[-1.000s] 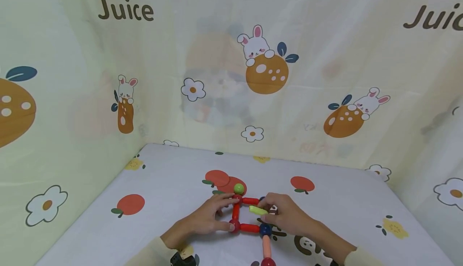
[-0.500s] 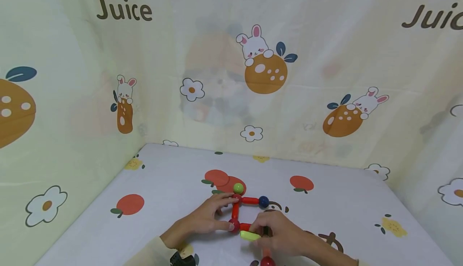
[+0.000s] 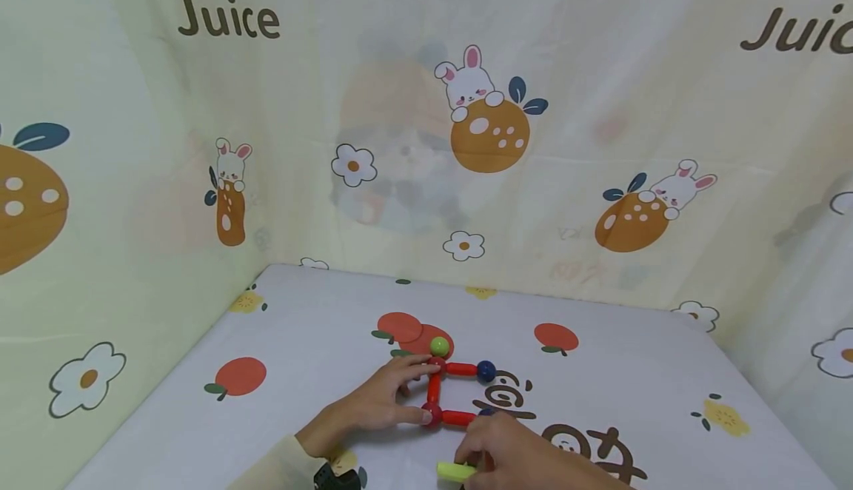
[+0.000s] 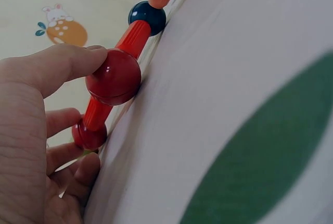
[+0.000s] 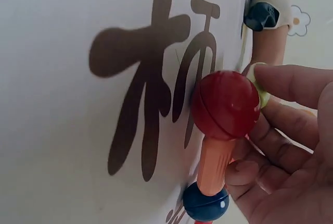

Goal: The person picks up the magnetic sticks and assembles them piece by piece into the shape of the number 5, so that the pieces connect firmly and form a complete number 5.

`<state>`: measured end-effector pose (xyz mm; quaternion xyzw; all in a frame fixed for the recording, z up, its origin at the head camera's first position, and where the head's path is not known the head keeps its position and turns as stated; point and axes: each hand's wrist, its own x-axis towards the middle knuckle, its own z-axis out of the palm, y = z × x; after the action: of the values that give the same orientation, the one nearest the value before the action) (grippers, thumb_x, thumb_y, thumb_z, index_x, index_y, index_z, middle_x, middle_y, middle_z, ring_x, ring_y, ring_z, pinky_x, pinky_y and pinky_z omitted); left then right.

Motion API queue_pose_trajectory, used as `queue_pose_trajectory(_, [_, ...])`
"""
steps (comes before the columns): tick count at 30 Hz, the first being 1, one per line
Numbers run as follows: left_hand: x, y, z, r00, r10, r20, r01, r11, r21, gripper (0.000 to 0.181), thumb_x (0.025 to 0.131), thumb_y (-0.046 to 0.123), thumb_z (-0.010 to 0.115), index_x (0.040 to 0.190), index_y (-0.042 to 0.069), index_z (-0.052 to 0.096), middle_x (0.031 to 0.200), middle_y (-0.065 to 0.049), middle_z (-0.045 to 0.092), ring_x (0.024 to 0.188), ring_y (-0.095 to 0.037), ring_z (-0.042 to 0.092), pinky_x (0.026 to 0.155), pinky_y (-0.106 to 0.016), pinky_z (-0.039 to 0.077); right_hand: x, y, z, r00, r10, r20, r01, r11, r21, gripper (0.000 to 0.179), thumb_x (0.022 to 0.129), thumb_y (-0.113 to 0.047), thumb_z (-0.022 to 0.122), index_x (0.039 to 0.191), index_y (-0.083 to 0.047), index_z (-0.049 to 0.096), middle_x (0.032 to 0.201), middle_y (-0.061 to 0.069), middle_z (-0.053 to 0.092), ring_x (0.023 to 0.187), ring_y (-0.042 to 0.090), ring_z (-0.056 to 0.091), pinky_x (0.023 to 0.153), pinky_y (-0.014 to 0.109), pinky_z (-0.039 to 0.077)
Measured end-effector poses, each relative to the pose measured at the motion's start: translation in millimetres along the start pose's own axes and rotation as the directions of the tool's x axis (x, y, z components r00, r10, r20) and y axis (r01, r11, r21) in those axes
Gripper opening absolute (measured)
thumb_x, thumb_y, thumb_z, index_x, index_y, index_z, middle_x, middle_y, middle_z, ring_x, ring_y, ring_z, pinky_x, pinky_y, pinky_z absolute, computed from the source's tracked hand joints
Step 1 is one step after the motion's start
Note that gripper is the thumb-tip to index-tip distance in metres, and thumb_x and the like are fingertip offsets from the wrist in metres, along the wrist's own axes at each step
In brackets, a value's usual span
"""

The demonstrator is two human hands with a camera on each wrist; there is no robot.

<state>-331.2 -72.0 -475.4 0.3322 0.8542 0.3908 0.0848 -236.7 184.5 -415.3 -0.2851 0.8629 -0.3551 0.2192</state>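
On the table lies a frame of balls and rods from a magnetic building set. My left hand (image 3: 380, 401) holds its left side, the thumb on the near red ball (image 4: 114, 77) and fingers about the far red ball (image 4: 89, 133). Red rods (image 3: 460, 369) lead right from both, one to a blue ball (image 3: 486, 371). My right hand (image 3: 513, 449) pinches a yellow-green rod (image 3: 456, 471) beside another red ball (image 5: 226, 104). A peach rod (image 5: 214, 165) joins that ball to a second blue ball (image 5: 206, 201), mostly hidden by my right hand in the head view.
A green ball (image 3: 439, 346) sits just beyond the far red ball. The tabletop cloth (image 3: 320, 320) bears printed fruit and lettering. Printed curtains (image 3: 400, 105) stand behind and at both sides. A dark watch-like band (image 3: 336, 477) is on my left wrist.
My right hand has moved toward me with the yellow-green rod, from inside the frame past the near blue ball to the nearest red ball. The left hand stays in place.
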Motion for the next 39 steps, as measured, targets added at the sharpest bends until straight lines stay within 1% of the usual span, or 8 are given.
queue_pose_trajectory(3, [0.4, -0.5, 0.2, 1.000, -0.004, 0.001, 0.004, 1.000, -0.001, 0.071, 0.084, 0.046, 0.074, 0.150, 0.033, 0.050, 0.157, 0.002, 0.039, 0.117, -0.015, 0.049, 0.090, -0.030, 0.049, 0.2, 3, 3, 0.999, -0.028, 0.022, 0.029, 0.998, -0.055, 0.016, 0.088, -0.020, 0.080, 0.104, -0.015, 0.080, 0.086, -0.017, 0.064, 0.075, 0.000, 0.059, 0.073, 0.018, 0.054])
queue_pose_trajectory(9, [0.9, -2.1, 1.0, 1.000, -0.007, 0.000, 0.007, 1.000, -0.006, 0.071, 0.084, 0.046, 0.074, 0.150, 0.034, 0.050, 0.157, 0.003, 0.039, 0.116, -0.014, 0.049, 0.090, -0.030, 0.049, 1.0, 10, 9, 0.998, -0.044, 0.047, 0.048, 0.995, -0.088, 0.020, 0.090, -0.030, 0.078, 0.105, -0.017, 0.079, 0.084, -0.018, 0.064, 0.072, -0.001, 0.058, 0.072, 0.017, 0.053])
queue_pose_trajectory(14, [0.7, -2.4, 1.3, 1.000, -0.004, -0.002, 0.004, 1.000, -0.004, 0.071, 0.084, 0.046, 0.075, 0.150, 0.033, 0.051, 0.156, 0.001, 0.040, 0.114, -0.014, 0.049, 0.089, -0.030, 0.049, 1.8, 10, 9, 0.997, -0.048, 0.060, 0.051, 0.997, -0.053, 0.018, 0.091, -0.025, 0.077, 0.105, -0.013, 0.079, 0.083, -0.018, 0.064, 0.073, -0.001, 0.057, 0.073, 0.017, 0.053])
queue_pose_trajectory(21, [0.9, -1.7, -0.5, 1.000, -0.006, 0.006, 0.006, 1.000, -0.004, 0.070, 0.085, 0.047, 0.074, 0.150, 0.032, 0.051, 0.156, 0.001, 0.040, 0.116, -0.014, 0.049, 0.091, -0.030, 0.049, -0.7, 8, 9, 0.997, -0.062, 0.044, 0.062, 0.998, -0.015, 0.013, 0.092, -0.014, 0.075, 0.104, -0.010, 0.077, 0.082, -0.016, 0.065, 0.072, -0.001, 0.058, 0.072, 0.018, 0.053])
queue_pose_trajectory(22, [1.2, -2.1, -0.4, 1.000, -0.006, 0.005, 0.006, 1.000, -0.003, 0.070, 0.085, 0.047, 0.074, 0.149, 0.033, 0.051, 0.157, 0.001, 0.039, 0.117, -0.014, 0.049, 0.091, -0.030, 0.049, 4.2, 23, 11, 0.995, -0.086, 0.047, 0.087, 0.996, -0.012, 0.014, 0.093, -0.019, 0.074, 0.106, -0.013, 0.077, 0.084, -0.017, 0.066, 0.073, -0.002, 0.059, 0.073, 0.017, 0.053])
queue_pose_trajectory(28, [1.1, -0.4, -0.6, 1.000, -0.011, 0.006, 0.011, 1.000, -0.011, 0.070, 0.084, 0.046, 0.074, 0.149, 0.032, 0.051, 0.157, 0.001, 0.039, 0.118, -0.015, 0.049, 0.092, -0.031, 0.049, 4.4, 31, 14, 0.995, -0.097, 0.029, 0.096, 0.995, 0.021, 0.018, 0.093, -0.022, 0.075, 0.108, -0.012, 0.077, 0.086, -0.016, 0.069, 0.075, 0.000, 0.061, 0.077, 0.017, 0.054])
queue_pose_trajectory(29, [0.7, 0.1, -0.7, 1.000, -0.013, 0.007, 0.013, 1.000, -0.010, 0.070, 0.084, 0.046, 0.074, 0.149, 0.032, 0.051, 0.157, 0.001, 0.039, 0.118, -0.015, 0.049, 0.092, -0.031, 0.049, -0.5, 17, 11, 0.997, -0.076, 0.021, 0.075, 0.997, 0.025, 0.017, 0.092, -0.018, 0.076, 0.107, -0.009, 0.077, 0.085, -0.015, 0.069, 0.074, 0.001, 0.061, 0.077, 0.017, 0.054])
queue_pose_trajectory(39, [0.4, 0.8, -0.7, 1.000, -0.021, 0.008, 0.021, 1.000, -0.011, 0.070, 0.085, 0.045, 0.074, 0.149, 0.032, 0.052, 0.156, 0.001, 0.040, 0.118, -0.015, 0.049, 0.092, -0.031, 0.049, -2.1, 13, 10, 0.996, -0.087, 0.030, 0.086, 0.996, 0.035, 0.017, 0.092, -0.014, 0.075, 0.108, -0.008, 0.076, 0.084, -0.015, 0.067, 0.073, -0.001, 0.059, 0.075, 0.017, 0.053])
